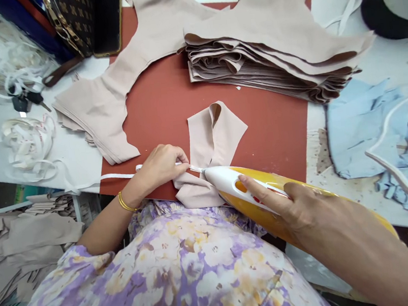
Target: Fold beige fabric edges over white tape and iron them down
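My right hand [288, 207] is wrapped round the handle of a yellow and white clothes iron [225, 177], its tip pointing left. That tip rests at a narrow white tape [195, 168] on a small beige fabric piece [204, 135]. With thumb and fingers closed together, my left hand [168, 162] pinches the white tape just left of the iron's tip. The tape's tail runs leftward past my wrist. Part of the beige piece hangs over the table's front edge, and the iron's soleplate is hidden.
A thick stack of beige cut pieces [264, 66] lies on the reddish-brown board [160, 99], more beige pieces [102, 111] to its left. Around it are tape bundles [27, 140], keys [26, 100], a phone [108, 21], light-blue fabric [360, 124] and the iron's cord [395, 169].
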{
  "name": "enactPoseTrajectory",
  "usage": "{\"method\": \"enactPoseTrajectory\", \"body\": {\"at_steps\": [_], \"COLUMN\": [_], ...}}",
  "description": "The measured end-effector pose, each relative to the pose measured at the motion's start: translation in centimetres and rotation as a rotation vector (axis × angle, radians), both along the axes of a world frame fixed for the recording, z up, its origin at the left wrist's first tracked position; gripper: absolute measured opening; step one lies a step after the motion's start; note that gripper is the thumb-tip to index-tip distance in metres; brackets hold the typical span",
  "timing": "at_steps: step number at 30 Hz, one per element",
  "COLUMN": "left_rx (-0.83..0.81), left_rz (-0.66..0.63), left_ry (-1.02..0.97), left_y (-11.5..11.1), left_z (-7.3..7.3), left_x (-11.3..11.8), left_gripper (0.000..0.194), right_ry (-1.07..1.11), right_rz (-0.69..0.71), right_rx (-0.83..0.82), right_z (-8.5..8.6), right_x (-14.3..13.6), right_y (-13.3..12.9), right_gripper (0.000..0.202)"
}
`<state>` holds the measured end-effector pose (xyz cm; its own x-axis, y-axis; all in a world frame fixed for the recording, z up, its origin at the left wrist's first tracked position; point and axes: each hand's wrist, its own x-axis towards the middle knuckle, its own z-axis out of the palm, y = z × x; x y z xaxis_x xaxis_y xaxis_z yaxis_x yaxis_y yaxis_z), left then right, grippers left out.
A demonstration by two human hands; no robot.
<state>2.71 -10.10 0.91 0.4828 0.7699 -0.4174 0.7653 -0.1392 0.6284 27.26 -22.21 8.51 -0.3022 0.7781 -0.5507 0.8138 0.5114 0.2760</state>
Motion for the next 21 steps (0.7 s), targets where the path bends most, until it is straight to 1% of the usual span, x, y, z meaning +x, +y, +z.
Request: {"method": "enactPoseTrajectory", "body": {"at_steps": [3, 7, 11, 15, 19, 21], "left_rx": [0.034, 0.026, 0.025, 0.066, 0.087, 0.098], "left_rz": [0.01, -0.006, -0.012, -0.02, -0.021, -0.026], "left_ry": [0.041, 0.029, 0.008, 0.016, 0.004, -0.018], "left_y": [0.3, 0.2, 0.1, -0.1, -0.3, -0.4], "left_z": [0.1, 0.1, 0.0, -0.3, -0.5, -0.6], "left_x": [-0.9, -1.3, -1.5, -1.6, -1.7, -1.9], "left_gripper": [0.015, 0.014, 0.013, 0.013, 0.013, 0.013], "right_ry": [-0.021, -0.011, -0.027, -0.068, -0.046, -0.04], "right_rz": [0.03, 0.048, 0.032, -0.021, -0.074, -0.122], "right_rx": [0.015, 0.05, 0.001, -0.052, -0.062, -0.08], "right_z": [0.0, 0.2, 0.7, 1.0, 0.9, 1.0], "right_x": [-0.5, -1.4, -2.4, -3.6, -4.8, -5.3], "right_y": [0.3, 0.9, 1.5, 1.7, 1.5, 1.3], "right_gripper": [0.084, 0.085, 0.083, 0.086, 0.083, 0.084]}}
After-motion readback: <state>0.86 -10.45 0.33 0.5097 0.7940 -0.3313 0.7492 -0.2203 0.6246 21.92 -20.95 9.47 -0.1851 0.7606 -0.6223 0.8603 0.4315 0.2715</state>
